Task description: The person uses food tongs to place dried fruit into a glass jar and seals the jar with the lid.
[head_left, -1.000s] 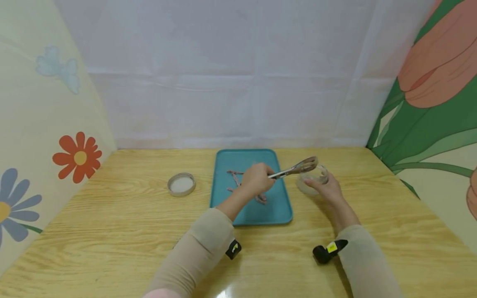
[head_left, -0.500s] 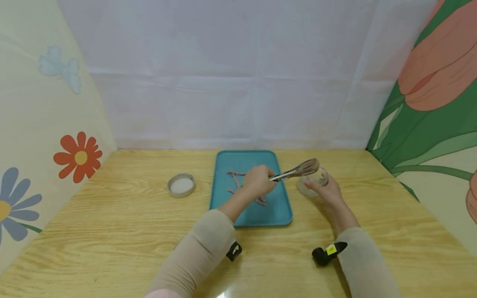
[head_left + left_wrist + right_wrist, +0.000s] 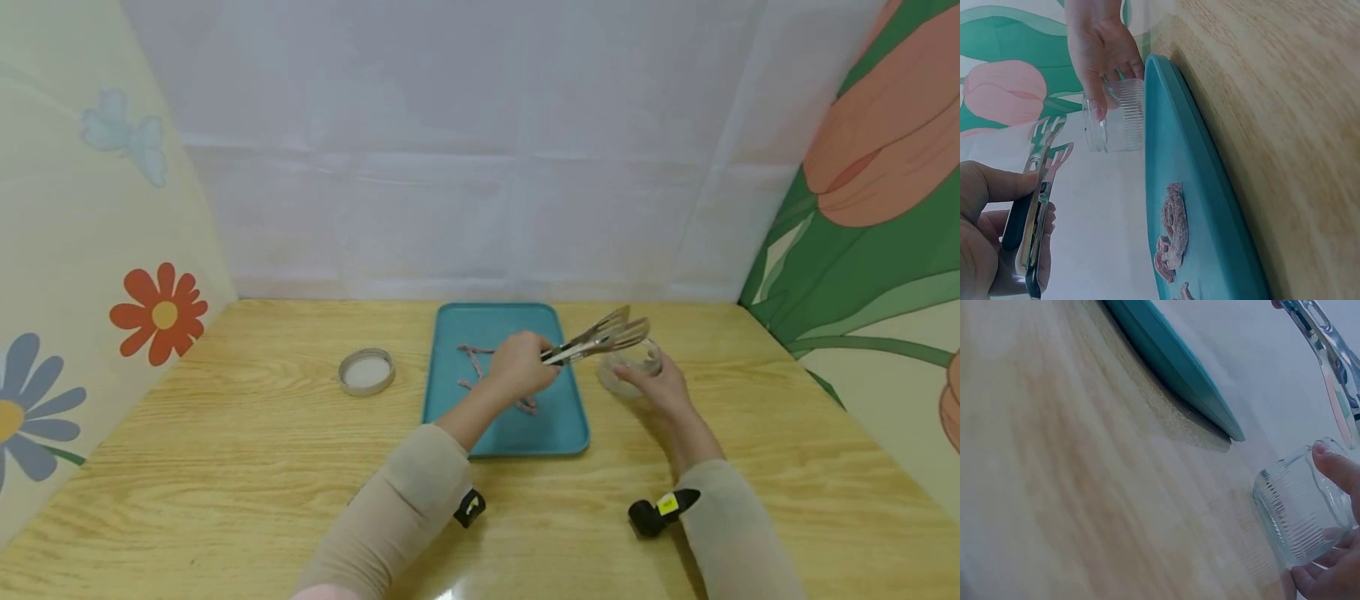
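My left hand [image 3: 519,364] grips metal tongs [image 3: 611,335] by their dark-trimmed handles above the tray. Their slotted tips stand spread apart over the jar's mouth, with nothing seen between them. With its thumb at the rim and fingers round the far side, my right hand [image 3: 663,383] holds a clear ribbed glass jar [image 3: 1300,506] to the right of the tray. Thin reddish strips that look like raw meat [image 3: 1175,225] lie on the blue tray [image 3: 551,432], partly hidden behind my left hand in the head view.
Left of the tray, a round lid [image 3: 366,372] with a pale inside lies on the wooden table [image 3: 247,467]. A white cloth backdrop [image 3: 480,167] hangs behind the table. Flower-printed panels [image 3: 157,317] flank both sides.
The tongs' arms, close together before, have spread apart at the tips. My left hand has shifted very slightly, and my right hand keeps the jar in place.
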`<state>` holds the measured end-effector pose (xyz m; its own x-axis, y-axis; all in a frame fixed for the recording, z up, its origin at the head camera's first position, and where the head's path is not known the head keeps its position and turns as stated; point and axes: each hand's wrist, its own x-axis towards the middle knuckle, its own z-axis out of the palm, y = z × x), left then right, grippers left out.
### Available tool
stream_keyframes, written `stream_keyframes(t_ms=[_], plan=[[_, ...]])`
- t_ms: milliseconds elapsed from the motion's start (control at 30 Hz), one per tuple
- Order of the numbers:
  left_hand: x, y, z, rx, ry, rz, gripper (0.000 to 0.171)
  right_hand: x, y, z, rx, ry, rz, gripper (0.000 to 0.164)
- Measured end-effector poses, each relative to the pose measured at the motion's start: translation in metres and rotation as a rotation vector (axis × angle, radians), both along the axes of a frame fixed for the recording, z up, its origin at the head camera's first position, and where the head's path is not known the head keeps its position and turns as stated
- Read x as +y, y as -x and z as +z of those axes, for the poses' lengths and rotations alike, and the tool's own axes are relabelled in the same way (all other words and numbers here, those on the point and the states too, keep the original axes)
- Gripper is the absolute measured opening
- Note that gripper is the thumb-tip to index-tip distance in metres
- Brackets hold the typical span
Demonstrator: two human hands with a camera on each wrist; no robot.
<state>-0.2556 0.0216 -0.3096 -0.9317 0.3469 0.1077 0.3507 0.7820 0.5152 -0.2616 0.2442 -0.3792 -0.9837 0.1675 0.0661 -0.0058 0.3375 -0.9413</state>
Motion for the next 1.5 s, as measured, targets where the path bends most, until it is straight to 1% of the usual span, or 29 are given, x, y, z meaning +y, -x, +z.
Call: stream_keyframes(t_ms=[133,200,300,500,667,767,1033,1100,1233,1300,1400,1500], plan=[[-0.005,0.000,0.002,0.011,-0.030,0.006,0.030,-0.001,-0.001,0.000,0.000,0.013,0.017,0.075],[-0.009,0.000,0.004,0.020,-0.035,0.015,0.033,-0.001,-0.001,0.000,-0.007,0.001,0.028,0.077],[-0.014,0.000,0.006,0.020,-0.043,0.021,0.033,0.000,-0.002,0.001,-0.015,-0.025,0.029,0.081],[-0.024,0.002,0.009,0.055,-0.078,0.032,0.021,0.000,-0.003,0.002,-0.014,-0.038,0.017,0.081],[-0.034,0.001,0.012,0.063,-0.148,0.036,0.019,0.000,-0.004,0.001,-0.033,-0.027,0.018,0.084],[-0.041,0.001,0.013,0.070,-0.172,0.046,0.019,0.000,-0.004,0.001,-0.046,-0.027,0.025,0.086],[-0.059,0.000,0.018,0.046,-0.222,0.065,0.027,0.001,-0.004,0.001,-0.022,0.007,0.040,0.084],[-0.063,0.000,0.018,0.040,-0.236,0.076,0.026,0.002,-0.005,0.002,-0.024,0.007,0.042,0.085],[-0.071,-0.001,0.020,0.026,-0.247,0.095,0.023,0.003,-0.006,0.001,-0.058,-0.004,0.028,0.090],[-0.076,-0.002,0.021,0.031,-0.243,0.104,0.022,0.003,-0.007,0.001,-0.074,-0.010,0.021,0.092],[-0.086,-0.004,0.023,0.041,-0.233,0.108,0.023,0.003,-0.007,0.002,-0.081,-0.020,0.021,0.094],[-0.096,-0.006,0.023,0.053,-0.212,0.108,0.024,0.002,-0.006,0.002,-0.071,-0.027,0.028,0.093]])
